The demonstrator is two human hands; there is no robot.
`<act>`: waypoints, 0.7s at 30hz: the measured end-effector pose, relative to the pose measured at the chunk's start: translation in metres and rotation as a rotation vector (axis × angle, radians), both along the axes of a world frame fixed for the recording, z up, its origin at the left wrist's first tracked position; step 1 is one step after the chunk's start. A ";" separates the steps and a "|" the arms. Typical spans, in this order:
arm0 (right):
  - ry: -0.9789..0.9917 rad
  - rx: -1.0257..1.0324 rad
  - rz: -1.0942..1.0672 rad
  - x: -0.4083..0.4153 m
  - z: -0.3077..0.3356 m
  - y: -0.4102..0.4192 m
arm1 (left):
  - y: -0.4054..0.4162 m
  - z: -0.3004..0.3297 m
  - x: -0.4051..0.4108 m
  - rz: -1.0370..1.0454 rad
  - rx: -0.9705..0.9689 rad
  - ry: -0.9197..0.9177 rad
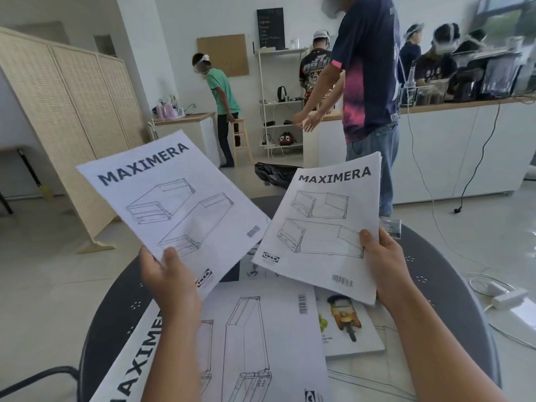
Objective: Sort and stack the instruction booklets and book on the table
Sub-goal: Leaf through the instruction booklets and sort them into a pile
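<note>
Holding two white MAXIMERA booklets above the round dark tabletop (452,285) — left hand (165,274) grip closed on the left booklet (177,204), right hand (380,256) on the right booklet (322,227). Covers show drawer line drawings, barcodes. Third booklet (261,343) and illustrated book (348,323) lie flat below.

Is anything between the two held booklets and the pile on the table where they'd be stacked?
Nothing visible. The left booklet and right booklet hang over the table, above the booklet and book.

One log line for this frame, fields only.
left hand: holds booklet | right hand: holds booklet stack | table: large booklet, book | stage: comparing, unstacked
</note>
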State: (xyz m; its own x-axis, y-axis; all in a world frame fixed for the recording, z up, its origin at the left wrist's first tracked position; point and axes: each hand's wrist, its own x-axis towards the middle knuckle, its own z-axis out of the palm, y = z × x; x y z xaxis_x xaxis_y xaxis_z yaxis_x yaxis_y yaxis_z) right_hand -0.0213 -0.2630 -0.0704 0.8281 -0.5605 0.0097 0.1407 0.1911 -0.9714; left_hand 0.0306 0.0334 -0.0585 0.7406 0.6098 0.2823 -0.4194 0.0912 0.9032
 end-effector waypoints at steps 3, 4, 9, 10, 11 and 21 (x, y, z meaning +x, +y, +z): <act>0.010 0.000 -0.027 0.001 0.000 0.001 | 0.000 0.002 -0.002 0.017 -0.025 -0.008; 0.015 0.003 -0.040 0.001 0.000 0.001 | 0.000 0.003 -0.002 0.024 -0.032 -0.013; 0.021 0.021 -0.072 0.002 0.000 0.002 | -0.003 0.004 -0.005 0.057 -0.096 -0.031; 0.024 0.018 -0.072 0.001 0.001 0.003 | -0.002 0.004 -0.005 0.046 -0.102 -0.022; 0.028 0.013 -0.071 0.001 0.001 0.004 | -0.002 0.003 -0.004 0.019 -0.104 -0.011; 0.035 -0.025 0.050 -0.002 0.006 0.007 | -0.014 -0.005 0.001 -0.369 0.099 0.160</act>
State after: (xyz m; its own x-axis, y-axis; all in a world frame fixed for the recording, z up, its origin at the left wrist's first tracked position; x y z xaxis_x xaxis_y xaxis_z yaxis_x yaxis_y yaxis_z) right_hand -0.0237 -0.2558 -0.0648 0.8551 -0.5185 -0.0064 0.0973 0.1726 -0.9802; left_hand 0.0314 0.0195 -0.0638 0.9437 0.2710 0.1899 -0.2286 0.1189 0.9662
